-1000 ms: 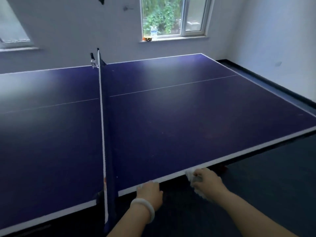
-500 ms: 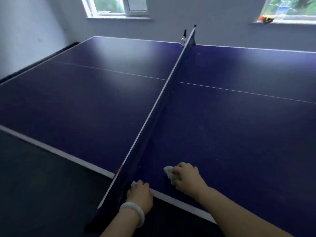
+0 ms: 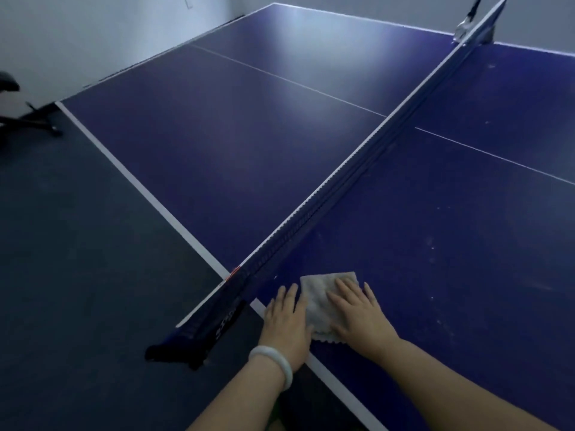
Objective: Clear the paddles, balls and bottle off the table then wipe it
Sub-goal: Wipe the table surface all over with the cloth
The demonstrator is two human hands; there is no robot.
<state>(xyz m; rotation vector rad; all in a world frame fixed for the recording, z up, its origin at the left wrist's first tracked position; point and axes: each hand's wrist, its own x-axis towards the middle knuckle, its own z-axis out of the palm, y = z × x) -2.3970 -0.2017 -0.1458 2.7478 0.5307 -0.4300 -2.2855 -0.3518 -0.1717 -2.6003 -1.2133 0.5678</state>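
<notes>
Grey walls ring a blue table [image 3: 217, 144] split by its net [image 3: 367, 172]. Half a second ago the right hand [image 3: 357, 312] gripped the cloth [image 3: 320, 303] bunched; now the cloth lies spread flat at the near edge, just right of the net, with both hands on it. The right hand presses it with straight, spread fingers, and the left hand [image 3: 287, 318], wearing a pale bangle [image 3: 273, 362], lies flat along its left edge. I judge wiping is about to start. No paddles, balls or bottle show on the table, so clearing looks done. No containers are in view.
</notes>
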